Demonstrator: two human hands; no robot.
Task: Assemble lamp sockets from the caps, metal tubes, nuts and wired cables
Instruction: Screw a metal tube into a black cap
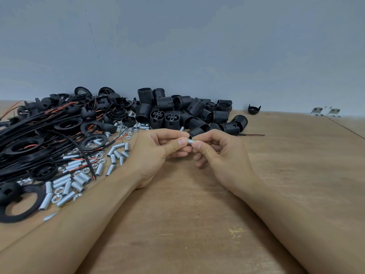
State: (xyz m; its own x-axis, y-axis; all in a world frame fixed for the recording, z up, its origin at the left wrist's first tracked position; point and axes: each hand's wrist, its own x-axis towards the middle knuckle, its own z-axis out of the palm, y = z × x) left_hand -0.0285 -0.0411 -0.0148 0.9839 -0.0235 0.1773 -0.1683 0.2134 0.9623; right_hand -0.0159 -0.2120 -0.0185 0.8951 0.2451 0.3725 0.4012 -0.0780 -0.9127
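A short metal tube (190,141) is held between both hands above the middle of the wooden table (187,224). My left hand (158,153) pinches its left end with thumb and fingers. My right hand (219,153) pinches its right end; whether a nut sits there is hidden by the fingertips. Loose metal tubes (79,180) and nuts (126,131) lie scattered at the left. Black caps (110,107) and wired cables (39,135) with red and black leads are piled at the far left. Threaded black socket bodies (187,113) are heaped behind my hands.
A single black cap (254,109) sits alone at the back right near the wall. Two small metal brackets (325,111) lie at the far right edge. Black rings (21,202) rest at the front left. A grey wall runs behind the table.
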